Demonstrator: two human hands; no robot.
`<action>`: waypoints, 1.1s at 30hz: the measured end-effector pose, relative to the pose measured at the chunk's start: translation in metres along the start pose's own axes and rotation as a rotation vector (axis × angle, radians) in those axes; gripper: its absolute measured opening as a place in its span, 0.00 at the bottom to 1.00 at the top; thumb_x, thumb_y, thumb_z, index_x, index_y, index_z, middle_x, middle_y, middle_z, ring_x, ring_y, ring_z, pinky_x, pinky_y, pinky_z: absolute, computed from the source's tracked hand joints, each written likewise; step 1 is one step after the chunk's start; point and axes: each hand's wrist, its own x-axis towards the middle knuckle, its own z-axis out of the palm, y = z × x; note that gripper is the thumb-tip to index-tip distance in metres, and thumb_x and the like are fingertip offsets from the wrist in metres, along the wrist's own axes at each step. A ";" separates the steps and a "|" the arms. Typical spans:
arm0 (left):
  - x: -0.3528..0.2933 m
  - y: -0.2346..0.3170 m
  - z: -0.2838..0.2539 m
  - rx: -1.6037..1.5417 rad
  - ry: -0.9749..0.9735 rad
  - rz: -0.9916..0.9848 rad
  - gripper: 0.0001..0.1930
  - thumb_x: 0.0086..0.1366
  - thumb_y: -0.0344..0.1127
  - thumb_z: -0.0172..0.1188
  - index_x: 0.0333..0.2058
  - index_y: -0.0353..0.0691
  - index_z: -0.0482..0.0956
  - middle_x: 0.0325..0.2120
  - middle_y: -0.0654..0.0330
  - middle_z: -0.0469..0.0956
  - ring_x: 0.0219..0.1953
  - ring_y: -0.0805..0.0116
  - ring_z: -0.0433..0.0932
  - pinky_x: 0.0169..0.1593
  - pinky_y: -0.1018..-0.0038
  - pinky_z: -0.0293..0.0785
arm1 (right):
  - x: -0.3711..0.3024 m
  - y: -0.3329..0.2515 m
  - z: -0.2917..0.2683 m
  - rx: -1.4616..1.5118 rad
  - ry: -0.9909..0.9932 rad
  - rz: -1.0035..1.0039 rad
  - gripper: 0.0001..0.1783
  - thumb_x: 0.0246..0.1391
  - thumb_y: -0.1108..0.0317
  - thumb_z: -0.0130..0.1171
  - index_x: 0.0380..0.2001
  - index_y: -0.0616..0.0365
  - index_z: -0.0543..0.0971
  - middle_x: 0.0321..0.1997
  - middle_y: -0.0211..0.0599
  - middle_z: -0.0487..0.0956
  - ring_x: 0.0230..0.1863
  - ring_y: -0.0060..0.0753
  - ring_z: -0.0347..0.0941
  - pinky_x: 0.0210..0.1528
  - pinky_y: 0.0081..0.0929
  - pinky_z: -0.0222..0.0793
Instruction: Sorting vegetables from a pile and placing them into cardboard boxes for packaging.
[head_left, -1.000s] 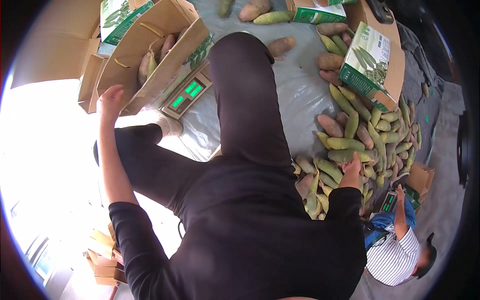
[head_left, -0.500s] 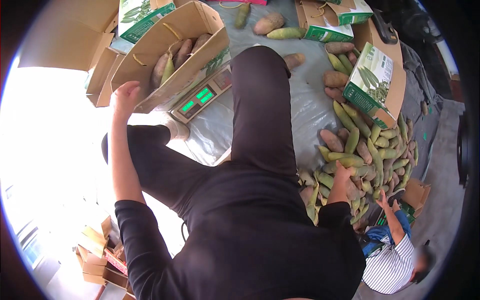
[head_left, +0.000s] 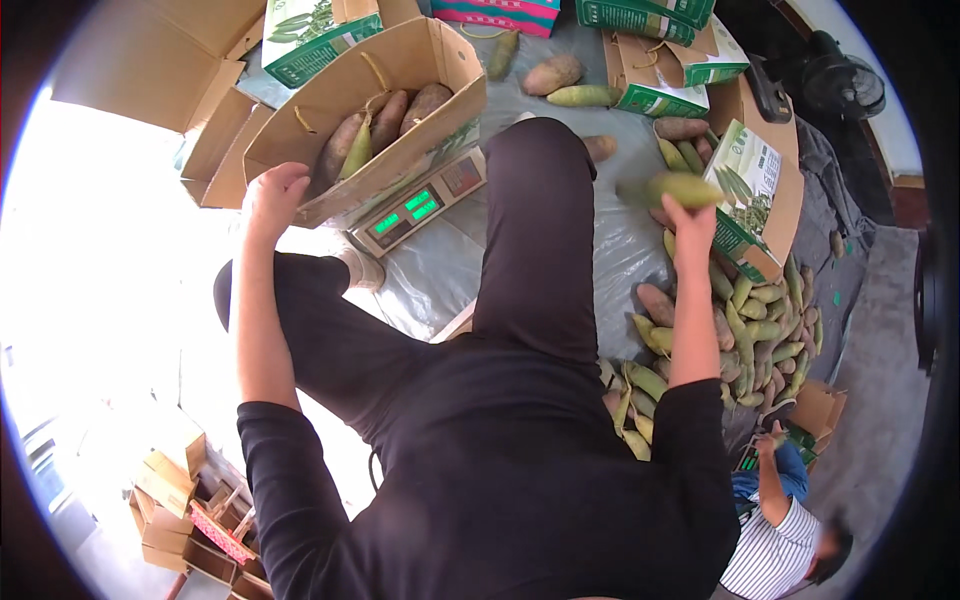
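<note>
My right hand is raised over the grey sheet, closed around a green radish slightly smeared by motion. My left hand sits at the near left corner of an open cardboard box, fingers curled; what they hold, if anything, is hidden. Inside that box lie several brownish roots and a green radish, beside rope handles. Under the box a scale shows lit green digits. To the right spreads a large pile of green and brown roots.
A printed green-and-white box leans over roots at the right. More boxes stand at the back, with loose roots beside them. A co-worker in a striped shirt is at lower right. A black fan stands far right.
My right hand has lifted away from the pile and moved forward with a green radish. My left hand stays by the box corner. The whole view has shifted slightly.
</note>
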 end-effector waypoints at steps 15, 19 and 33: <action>-0.001 0.002 -0.008 -0.060 0.009 0.012 0.12 0.55 0.34 0.59 0.38 0.39 0.80 0.30 0.53 0.81 0.34 0.61 0.80 0.40 0.70 0.74 | 0.014 -0.163 0.258 -0.192 -0.353 -0.856 0.26 0.34 0.70 0.69 0.40 0.58 0.70 0.36 0.45 0.76 0.38 0.50 0.73 0.41 0.35 0.69; -0.004 -0.002 -0.009 -0.094 0.009 -0.006 0.12 0.55 0.34 0.59 0.39 0.39 0.80 0.31 0.53 0.81 0.33 0.62 0.80 0.40 0.71 0.74 | 0.005 -0.147 0.268 -0.391 -0.431 -0.925 0.23 0.36 0.69 0.68 0.38 0.60 0.72 0.37 0.49 0.76 0.43 0.47 0.73 0.45 0.35 0.68; 0.003 -0.018 -0.004 -0.104 -0.061 -0.040 0.13 0.57 0.36 0.58 0.41 0.41 0.80 0.25 0.58 0.79 0.27 0.72 0.77 0.36 0.75 0.72 | 0.045 -0.104 0.228 -0.301 -0.479 -0.497 0.11 0.45 0.68 0.58 0.31 0.63 0.76 0.31 0.43 0.79 0.33 0.38 0.76 0.37 0.30 0.70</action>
